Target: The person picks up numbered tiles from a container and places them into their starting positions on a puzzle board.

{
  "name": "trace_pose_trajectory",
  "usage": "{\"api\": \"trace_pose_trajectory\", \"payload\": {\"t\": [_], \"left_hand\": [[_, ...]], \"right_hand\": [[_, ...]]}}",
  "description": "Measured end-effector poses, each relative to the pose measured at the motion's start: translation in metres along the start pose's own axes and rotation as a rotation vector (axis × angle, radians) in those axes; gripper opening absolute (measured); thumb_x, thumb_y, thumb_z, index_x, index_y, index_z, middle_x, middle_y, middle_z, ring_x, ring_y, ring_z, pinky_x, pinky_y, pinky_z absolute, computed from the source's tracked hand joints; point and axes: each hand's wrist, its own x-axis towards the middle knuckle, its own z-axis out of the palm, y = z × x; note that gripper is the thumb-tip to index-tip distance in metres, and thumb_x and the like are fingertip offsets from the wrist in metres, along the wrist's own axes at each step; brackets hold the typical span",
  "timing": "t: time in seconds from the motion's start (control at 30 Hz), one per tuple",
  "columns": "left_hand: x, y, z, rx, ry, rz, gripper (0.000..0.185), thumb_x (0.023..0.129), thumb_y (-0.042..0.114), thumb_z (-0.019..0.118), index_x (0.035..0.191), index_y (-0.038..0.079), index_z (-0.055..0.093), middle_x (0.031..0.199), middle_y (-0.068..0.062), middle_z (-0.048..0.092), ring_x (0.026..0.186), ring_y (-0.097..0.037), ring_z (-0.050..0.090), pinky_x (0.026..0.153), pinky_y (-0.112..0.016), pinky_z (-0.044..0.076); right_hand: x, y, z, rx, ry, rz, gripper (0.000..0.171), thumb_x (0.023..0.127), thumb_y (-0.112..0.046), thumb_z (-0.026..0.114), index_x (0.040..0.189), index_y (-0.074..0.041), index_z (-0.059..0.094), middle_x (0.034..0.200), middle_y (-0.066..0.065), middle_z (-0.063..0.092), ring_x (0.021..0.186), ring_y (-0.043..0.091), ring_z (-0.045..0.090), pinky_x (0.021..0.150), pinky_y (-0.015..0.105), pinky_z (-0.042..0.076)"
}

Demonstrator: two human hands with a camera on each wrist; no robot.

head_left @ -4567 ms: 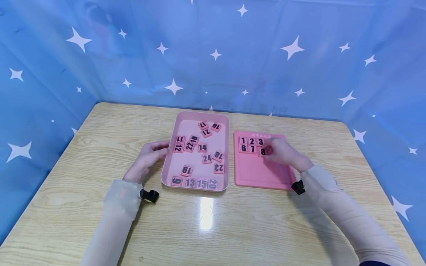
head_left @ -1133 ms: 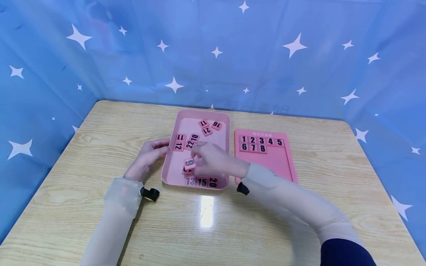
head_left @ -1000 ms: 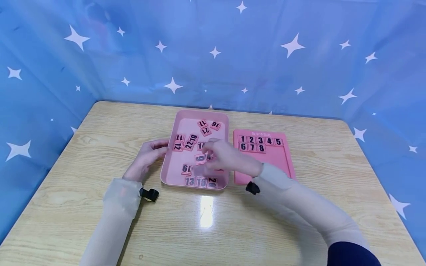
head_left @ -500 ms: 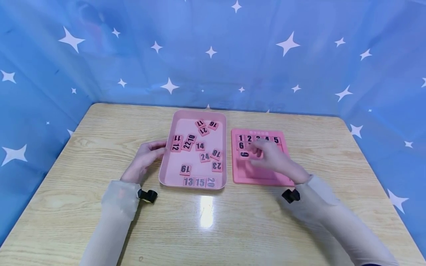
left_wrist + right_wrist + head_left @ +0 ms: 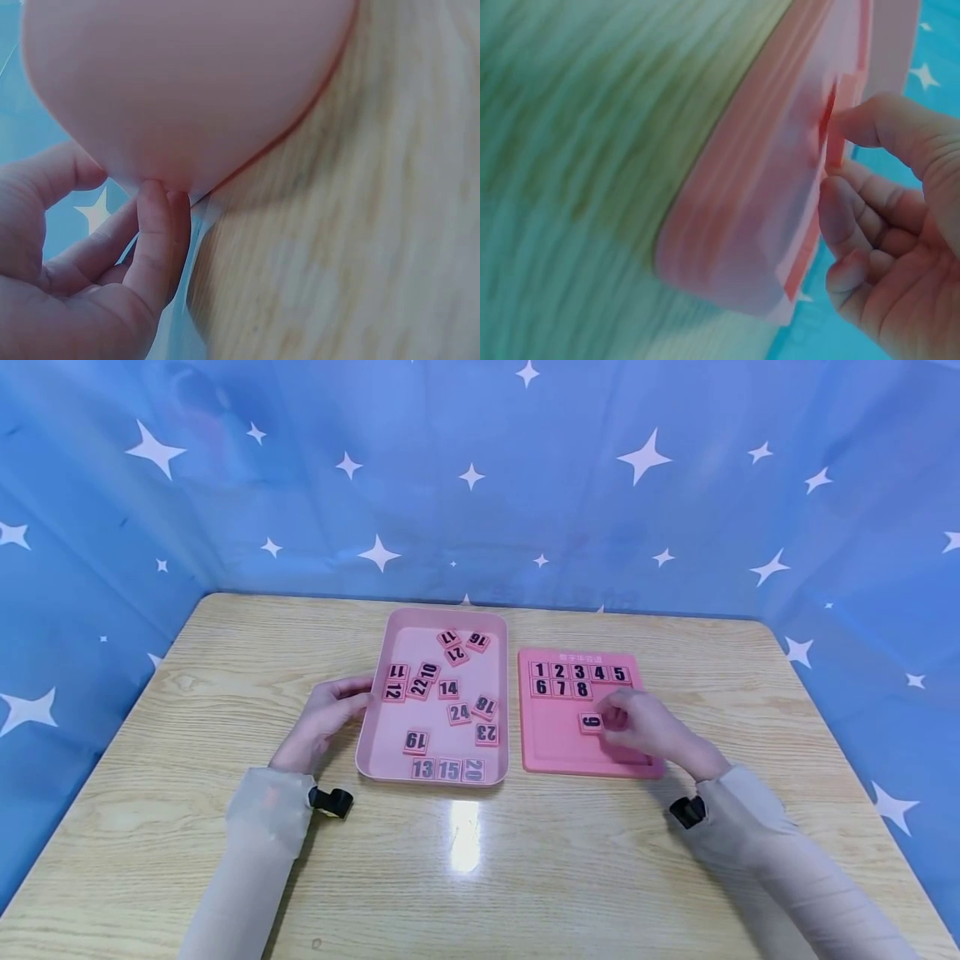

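Tile 9 (image 5: 591, 722) now between board-side fingers (image 5: 611, 718)

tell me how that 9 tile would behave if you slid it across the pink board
The 9 tile, pinched by the right hand, looks small, flat and stiff, so probably light. It likely slides easily on the smooth pink board, and the raised rim should stop it.
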Motion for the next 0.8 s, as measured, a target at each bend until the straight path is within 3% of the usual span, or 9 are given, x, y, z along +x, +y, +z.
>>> {"api": "trace_pose_trajectory", "payload": {"t": [0.27, 0.4, 0.57, 0.67, 0.8], "left_hand": [[0.001, 0.0, 0.001, 0.008, 0.009, -0.001, 0.045, 0.087, 0.004, 0.058, 0.129, -0.009, 0.049, 0.13, -0.028, 0.049, 0.081, 0.001, 0.056, 0.072, -0.015, 0.048], [0.001, 0.0, 0.001, 0.009, 0.001, 0.004, 0.045, 0.087, 0.004, 0.058, 0.129, -0.01, 0.049, 0.13, -0.028, 0.05, 0.081, 0.001, 0.057, 0.072, -0.016, 0.049], [0.0, 0.001, 0.0, 0.013, 0.003, 0.002, 0.045, 0.087, 0.004, 0.058, 0.129, -0.01, 0.049, 0.13, -0.028, 0.05, 0.082, 0.0, 0.057, 0.073, -0.016, 0.048], [0.0, 0.0, 0.0, 0.012, 0.001, 0.001, 0.045, 0.087, 0.004, 0.058, 0.13, -0.01, 0.048, 0.131, -0.028, 0.049, 0.081, 0.0, 0.057, 0.073, -0.016, 0.048], [0.0, 0.0, -0.001, 0.006, -0.002, 0.002, 0.045, 0.087, 0.004, 0.058, 0.13, -0.01, 0.048, 0.131, -0.028, 0.049, 0.08, 0.0, 0.057, 0.073, -0.016, 0.049]], "right_hand": [[-0.001, 0.003, 0.0, -0.035, -0.018, -0.004, 0.024, 0.071, 0.003, 0.073, 0.094, 0.005, 0.065, 0.076, 0.005, 0.062, 0.069, 0.017, 0.056, 0.062, 0.03, 0.049], [-0.001, -0.004, -0.002, -0.052, -0.004, 0.142, 0.021, 0.074, -0.013, 0.077, 0.084, 0.0, 0.065, 0.072, 0.003, 0.06, 0.063, 0.015, 0.053, 0.06, 0.03, 0.047], [0.003, -0.016, 0.005, -0.092, 0.016, 0.297, 0.036, 0.075, -0.038, 0.077, 0.065, -0.009, 0.058, 0.054, -0.003, 0.051, 0.047, 0.009, 0.041, 0.05, 0.027, 0.039], [0.005, -0.02, 0.009, -0.112, 0.023, 0.31, 0.038, 0.077, -0.033, 0.075, 0.059, -0.01, 0.052, 0.048, -0.004, 0.044, 0.044, 0.009, 0.035, 0.046, 0.026, 0.034], [0.006, -0.021, 0.008, -0.11, 0.035, 0.317, 0.027, 0.078, -0.023, 0.074, 0.065, -0.005, 0.058, 0.056, 0.0, 0.054, 0.049, 0.011, 0.046, 0.05, 0.03, 0.044]]}}
